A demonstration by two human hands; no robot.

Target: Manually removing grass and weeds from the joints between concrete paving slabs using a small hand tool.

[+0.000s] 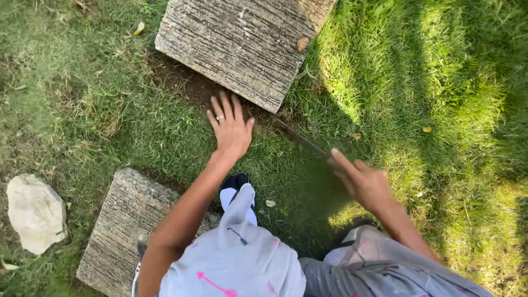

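Grass lawn, right hand (364,182) gripping blade (301,141), left hand (231,129) beside it

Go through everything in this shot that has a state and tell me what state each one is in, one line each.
left hand: open, fingers spread, palm down on the grass
right hand: closed around the blade's handle
blade: held low, tip at the far slab's corner
far stone slab: lying flat, bare soil along its near edge
near stone slab: lying flat in the grass
white rock: resting loose on the grass
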